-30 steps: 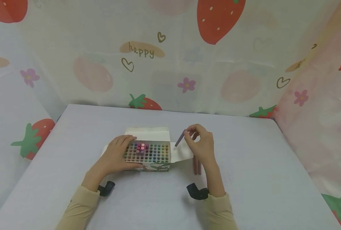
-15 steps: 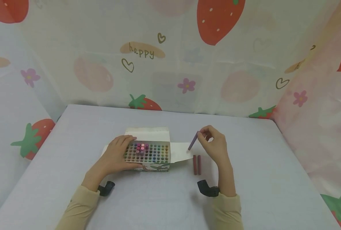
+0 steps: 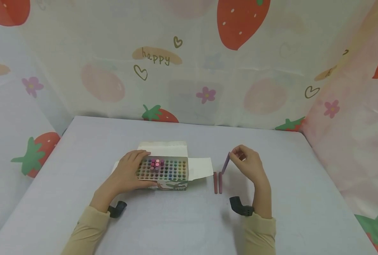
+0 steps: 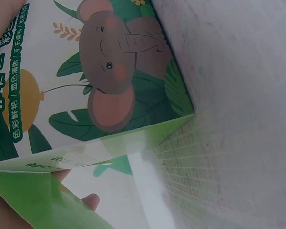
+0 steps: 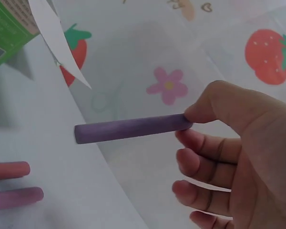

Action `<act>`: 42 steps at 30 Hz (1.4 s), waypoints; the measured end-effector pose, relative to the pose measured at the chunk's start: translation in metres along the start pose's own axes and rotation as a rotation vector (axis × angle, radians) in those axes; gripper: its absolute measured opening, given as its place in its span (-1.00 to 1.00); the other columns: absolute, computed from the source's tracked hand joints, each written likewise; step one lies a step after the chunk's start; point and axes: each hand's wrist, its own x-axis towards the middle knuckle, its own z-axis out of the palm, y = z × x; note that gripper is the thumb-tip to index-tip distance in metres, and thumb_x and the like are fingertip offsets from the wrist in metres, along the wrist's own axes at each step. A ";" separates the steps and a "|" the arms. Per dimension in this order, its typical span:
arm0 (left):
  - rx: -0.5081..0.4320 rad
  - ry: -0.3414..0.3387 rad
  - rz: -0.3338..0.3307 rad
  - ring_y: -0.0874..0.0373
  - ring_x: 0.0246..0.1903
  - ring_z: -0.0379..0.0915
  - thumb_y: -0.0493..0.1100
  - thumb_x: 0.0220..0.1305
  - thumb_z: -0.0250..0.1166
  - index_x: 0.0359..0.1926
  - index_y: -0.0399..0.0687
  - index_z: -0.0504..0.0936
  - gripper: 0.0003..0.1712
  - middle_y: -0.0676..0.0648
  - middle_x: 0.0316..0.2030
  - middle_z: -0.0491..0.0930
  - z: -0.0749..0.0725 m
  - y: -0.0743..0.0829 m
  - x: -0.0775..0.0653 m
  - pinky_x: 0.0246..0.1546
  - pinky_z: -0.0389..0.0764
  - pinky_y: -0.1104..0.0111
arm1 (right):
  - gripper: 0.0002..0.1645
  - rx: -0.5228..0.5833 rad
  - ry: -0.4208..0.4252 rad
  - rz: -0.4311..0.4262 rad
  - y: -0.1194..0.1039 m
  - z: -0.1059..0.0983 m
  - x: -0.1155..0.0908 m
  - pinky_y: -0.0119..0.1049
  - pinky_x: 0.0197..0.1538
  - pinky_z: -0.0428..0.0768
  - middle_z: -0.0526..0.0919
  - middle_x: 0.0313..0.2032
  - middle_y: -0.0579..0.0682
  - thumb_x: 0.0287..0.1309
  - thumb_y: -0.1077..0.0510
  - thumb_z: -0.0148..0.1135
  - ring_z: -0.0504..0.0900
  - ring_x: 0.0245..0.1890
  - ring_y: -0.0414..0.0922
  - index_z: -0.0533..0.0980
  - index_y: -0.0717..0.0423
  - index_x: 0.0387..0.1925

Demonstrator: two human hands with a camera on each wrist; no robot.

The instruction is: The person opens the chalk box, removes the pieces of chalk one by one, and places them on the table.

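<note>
My right hand [image 3: 250, 165] pinches one end of a purple chalk stick [image 3: 225, 163] between thumb and index finger. The stick slants down, its lower end near the far end of a mauve chalk stick [image 3: 220, 183] on the table. Beside that lies a reddish chalk stick [image 3: 215, 183], roughly parallel. My left hand [image 3: 129, 173] holds the left side of an open chalk box [image 3: 172, 185], thumb along the front, fingers at the back. Several pink and purple chalks [image 3: 157, 165] stand higher than the rest in it. In the left wrist view the box's elephant print [image 4: 109, 62] shows.
The box's white flaps are folded out, one to the right [image 3: 200, 168] and one to the back [image 3: 163, 148]. A white cloth covers the table [image 3: 176, 223]. Printed strawberry curtains [image 3: 208, 63] stand behind and at both sides.
My right hand has moved right, away from the box, carrying the purple chalk stick to just above the two sticks on the table. The left hand and box have stayed in place.
</note>
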 end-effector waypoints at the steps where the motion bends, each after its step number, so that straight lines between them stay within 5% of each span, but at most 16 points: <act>1: -0.001 0.000 -0.001 -0.12 0.27 0.06 0.49 -0.35 0.38 0.29 -0.05 0.21 0.22 -0.18 0.23 0.25 0.000 0.000 0.000 0.29 0.06 -0.04 | -0.83 -0.010 -0.016 0.003 0.001 0.000 0.000 -0.34 -0.43 0.38 0.55 -0.46 0.02 0.16 0.09 0.16 0.47 -0.41 -0.10 0.53 0.13 -0.33; 13: -0.008 0.005 0.008 -0.12 0.27 0.05 0.49 -0.34 0.37 0.29 -0.04 0.20 0.22 -0.17 0.23 0.23 0.002 -0.002 0.000 0.30 0.04 -0.04 | -0.78 -0.087 -0.238 0.073 0.017 -0.001 -0.003 -0.34 -0.37 0.42 0.54 -0.41 -0.01 0.16 0.03 0.14 0.45 -0.37 -0.11 0.52 0.12 -0.33; 21: -0.007 0.006 0.010 -0.12 0.27 0.04 0.47 -0.33 0.39 0.29 -0.03 0.20 0.20 -0.16 0.23 0.23 0.002 -0.002 0.000 0.30 0.05 -0.04 | -0.78 -0.036 -0.375 0.098 0.026 0.003 -0.003 -0.34 -0.39 0.43 0.53 -0.44 -0.02 0.16 0.06 0.13 0.47 -0.44 -0.15 0.50 0.14 -0.42; 42: -0.006 0.008 0.015 -0.12 0.27 0.05 0.47 -0.33 0.39 0.29 -0.05 0.20 0.21 -0.18 0.23 0.23 0.002 -0.003 0.000 0.30 0.05 -0.03 | -0.75 -0.156 -0.419 0.132 0.040 0.025 0.002 -0.37 -0.41 0.37 0.52 -0.53 -0.06 0.14 0.05 0.12 0.41 -0.47 -0.18 0.54 0.17 -0.42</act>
